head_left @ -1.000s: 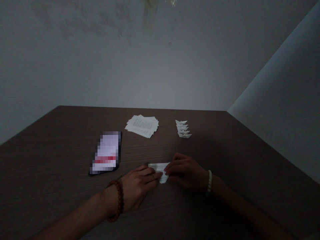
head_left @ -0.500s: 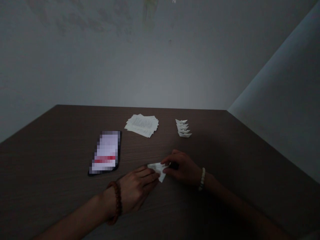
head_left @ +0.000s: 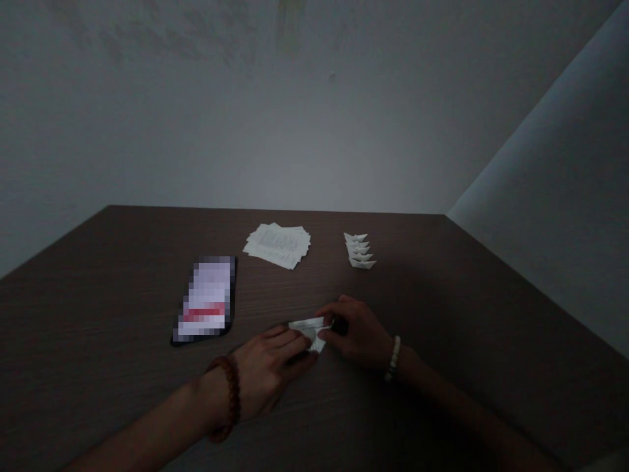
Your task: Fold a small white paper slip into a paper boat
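Observation:
A small folded piece of paper [head_left: 306,324] lies on the table in front of me, between both hands. My left hand [head_left: 271,364] rests over its left and lower part, fingers together and pressed down, holding it against the tabletop. At its right end, my right hand [head_left: 354,328] pinches the paper between thumb and index finger. Parts of the paper's lower side are hidden by my fingers.
On the brown table [head_left: 122,249] a stack of printed paper sheets [head_left: 278,245] lies toward the back. Several small folded paper boats [head_left: 360,252] form a row right of it. A phone [head_left: 206,298] with a blurred screen lies to the left. A wall [head_left: 295,131] stands behind.
The lower point of the paper, which stuck out between my hands, now looks shorter and partly covered. My left thumb has shifted right to the paper's lower edge. My right hand keeps its pinch.

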`<state>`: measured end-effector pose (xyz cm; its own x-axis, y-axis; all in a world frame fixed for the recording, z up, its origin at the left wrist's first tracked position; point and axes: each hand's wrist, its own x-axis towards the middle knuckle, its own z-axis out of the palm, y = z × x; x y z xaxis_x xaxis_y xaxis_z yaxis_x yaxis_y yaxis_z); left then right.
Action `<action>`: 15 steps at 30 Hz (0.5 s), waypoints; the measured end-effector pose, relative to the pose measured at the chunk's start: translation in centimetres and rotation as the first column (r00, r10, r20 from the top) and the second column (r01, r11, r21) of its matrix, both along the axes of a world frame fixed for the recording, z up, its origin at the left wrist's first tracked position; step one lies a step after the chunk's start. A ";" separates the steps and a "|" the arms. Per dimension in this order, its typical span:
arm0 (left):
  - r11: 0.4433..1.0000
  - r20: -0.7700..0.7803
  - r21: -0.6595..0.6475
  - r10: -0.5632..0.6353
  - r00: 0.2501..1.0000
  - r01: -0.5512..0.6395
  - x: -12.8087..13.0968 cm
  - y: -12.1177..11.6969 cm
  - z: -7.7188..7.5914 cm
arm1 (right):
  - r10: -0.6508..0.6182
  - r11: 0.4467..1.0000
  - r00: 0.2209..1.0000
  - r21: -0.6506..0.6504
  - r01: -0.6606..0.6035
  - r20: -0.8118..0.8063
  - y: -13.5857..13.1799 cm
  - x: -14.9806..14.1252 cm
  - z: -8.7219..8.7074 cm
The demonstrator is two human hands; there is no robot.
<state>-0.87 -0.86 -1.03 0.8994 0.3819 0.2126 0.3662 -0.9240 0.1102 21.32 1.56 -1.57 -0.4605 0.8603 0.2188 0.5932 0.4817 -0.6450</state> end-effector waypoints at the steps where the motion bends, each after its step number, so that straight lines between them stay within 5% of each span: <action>1: 1.000 -0.003 -0.002 -0.003 1.000 0.003 0.0 0.0 0.0 | -0.003 1.000 1.000 -0.001 0.003 0.000 0.0 0.0 0.0; 15: 0.999 0.072 0.006 -0.033 0.997 0.033 -0.1 0.3 -0.6 | -0.040 0.999 0.999 0.001 0.040 0.000 -0.1 0.0 -0.6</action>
<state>-0.94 -0.55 -1.65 0.8937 0.3512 0.2792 0.3269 -0.9360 0.1308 21.28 1.44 -2.15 -0.4255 0.8779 0.2198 0.6121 0.4581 -0.6446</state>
